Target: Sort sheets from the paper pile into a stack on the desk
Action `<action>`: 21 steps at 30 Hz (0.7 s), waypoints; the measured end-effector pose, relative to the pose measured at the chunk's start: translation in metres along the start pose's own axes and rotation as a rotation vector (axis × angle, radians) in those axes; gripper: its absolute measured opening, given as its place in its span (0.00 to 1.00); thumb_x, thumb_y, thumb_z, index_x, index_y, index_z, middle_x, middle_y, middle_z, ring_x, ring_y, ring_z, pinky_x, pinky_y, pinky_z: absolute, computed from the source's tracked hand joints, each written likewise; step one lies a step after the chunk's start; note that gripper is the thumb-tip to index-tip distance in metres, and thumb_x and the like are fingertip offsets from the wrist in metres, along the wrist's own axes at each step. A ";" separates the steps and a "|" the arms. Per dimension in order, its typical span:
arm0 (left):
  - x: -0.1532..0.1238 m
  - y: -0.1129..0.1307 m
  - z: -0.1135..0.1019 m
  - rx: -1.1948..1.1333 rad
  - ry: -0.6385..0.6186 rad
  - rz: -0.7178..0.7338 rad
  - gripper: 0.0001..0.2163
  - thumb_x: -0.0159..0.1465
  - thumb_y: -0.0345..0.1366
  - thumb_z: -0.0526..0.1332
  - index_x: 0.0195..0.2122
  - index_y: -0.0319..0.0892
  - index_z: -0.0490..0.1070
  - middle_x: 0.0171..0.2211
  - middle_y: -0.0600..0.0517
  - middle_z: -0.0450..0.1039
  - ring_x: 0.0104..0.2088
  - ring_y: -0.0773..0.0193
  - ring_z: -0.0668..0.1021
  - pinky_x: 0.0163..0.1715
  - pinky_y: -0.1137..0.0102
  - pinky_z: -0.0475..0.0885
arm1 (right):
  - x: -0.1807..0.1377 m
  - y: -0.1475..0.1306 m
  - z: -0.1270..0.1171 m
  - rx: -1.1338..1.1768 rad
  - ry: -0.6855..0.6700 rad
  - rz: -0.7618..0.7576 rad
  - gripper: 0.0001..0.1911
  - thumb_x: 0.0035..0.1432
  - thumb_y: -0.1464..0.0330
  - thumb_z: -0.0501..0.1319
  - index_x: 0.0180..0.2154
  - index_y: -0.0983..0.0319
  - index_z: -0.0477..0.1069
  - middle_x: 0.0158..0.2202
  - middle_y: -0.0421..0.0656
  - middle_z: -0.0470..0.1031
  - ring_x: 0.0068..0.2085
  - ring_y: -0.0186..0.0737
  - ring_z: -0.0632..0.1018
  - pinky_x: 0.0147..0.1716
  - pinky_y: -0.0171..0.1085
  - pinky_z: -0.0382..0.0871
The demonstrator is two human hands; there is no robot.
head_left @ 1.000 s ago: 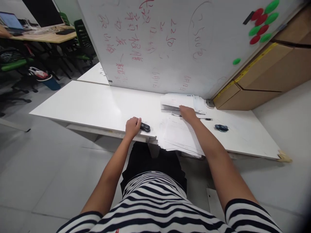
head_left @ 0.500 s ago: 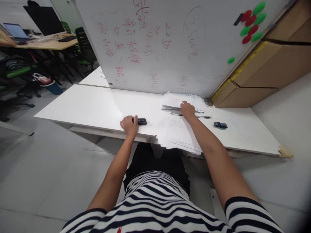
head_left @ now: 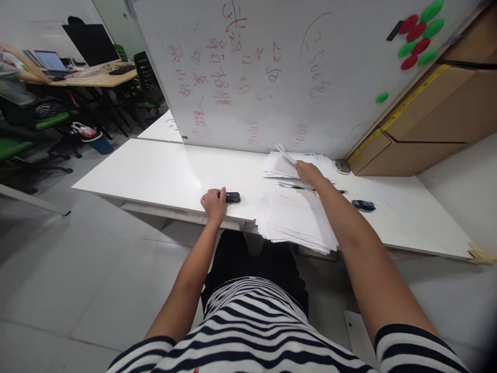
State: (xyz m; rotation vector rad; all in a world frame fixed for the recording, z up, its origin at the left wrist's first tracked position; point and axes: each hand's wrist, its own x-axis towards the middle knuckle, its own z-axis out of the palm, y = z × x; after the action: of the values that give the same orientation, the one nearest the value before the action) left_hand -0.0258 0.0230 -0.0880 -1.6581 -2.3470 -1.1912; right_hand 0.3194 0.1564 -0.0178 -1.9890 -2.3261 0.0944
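Note:
My left hand (head_left: pixel 214 203) is closed around the rear end of a black stapler (head_left: pixel 233 197), which rests on the white table. My right hand (head_left: pixel 309 173) pinches some thin paper (head_left: pixel 286 154), whose free edge rises off the back paper stack (head_left: pixel 276 167). How many sheets it has between its fingers I cannot tell. Closer to my body lies a second, spread stack of papers (head_left: pixel 293 215), partly hanging over the table's front edge. A dark pen (head_left: pixel 342 191) lies between the stacks, mostly covered by my right forearm.
A whiteboard (head_left: pixel 248 77) with red writing and magnets stands along the table's (head_left: pixel 155 166) back. Cardboard boxes (head_left: pixel 423 119) are stacked at right. On the table's right side lie a dark blue object (head_left: pixel 364 205) and a grey round item (head_left: pixel 342 166). Another person (head_left: pixel 19 77) sits far left.
My right hand has lifted the edge of some paper from the back stack. My left hand stays on the stapler. The whole view has shifted slightly.

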 end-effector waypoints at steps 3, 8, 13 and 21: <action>0.003 -0.003 -0.001 -0.022 -0.015 -0.015 0.16 0.67 0.47 0.51 0.33 0.43 0.73 0.37 0.45 0.75 0.44 0.54 0.74 0.54 0.57 0.56 | -0.001 -0.005 -0.001 0.043 0.150 0.077 0.25 0.68 0.67 0.39 0.60 0.67 0.60 0.48 0.57 0.76 0.45 0.51 0.77 0.42 0.43 0.68; -0.016 0.009 -0.017 -0.310 0.082 0.066 0.24 0.62 0.57 0.52 0.42 0.42 0.71 0.50 0.40 0.71 0.57 0.50 0.67 0.60 0.52 0.50 | -0.057 -0.034 -0.012 0.217 0.666 -0.021 0.28 0.67 0.70 0.37 0.67 0.66 0.45 0.63 0.53 0.61 0.62 0.48 0.65 0.56 0.47 0.62; -0.062 0.069 -0.051 -1.150 -0.340 0.009 0.38 0.56 0.69 0.45 0.58 0.47 0.61 0.62 0.42 0.60 0.62 0.50 0.63 0.60 0.54 0.57 | -0.179 -0.090 0.010 0.247 0.945 -0.298 0.34 0.64 0.75 0.43 0.68 0.53 0.37 0.69 0.42 0.48 0.68 0.46 0.52 0.62 0.55 0.55; -0.075 0.105 -0.074 -1.247 -1.104 -0.265 0.25 0.58 0.44 0.65 0.55 0.44 0.64 0.50 0.46 0.74 0.49 0.53 0.77 0.47 0.60 0.72 | -0.263 -0.088 0.051 0.252 0.673 -0.119 0.37 0.58 0.79 0.50 0.64 0.41 0.52 0.68 0.34 0.48 0.69 0.48 0.47 0.61 0.61 0.56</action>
State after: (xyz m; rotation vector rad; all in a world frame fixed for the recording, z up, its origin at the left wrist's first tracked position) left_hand 0.0634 -0.0657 -0.0095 -3.0195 -2.3578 -2.6985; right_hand 0.2682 -0.1164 -0.0654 -1.4571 -1.8745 -0.2409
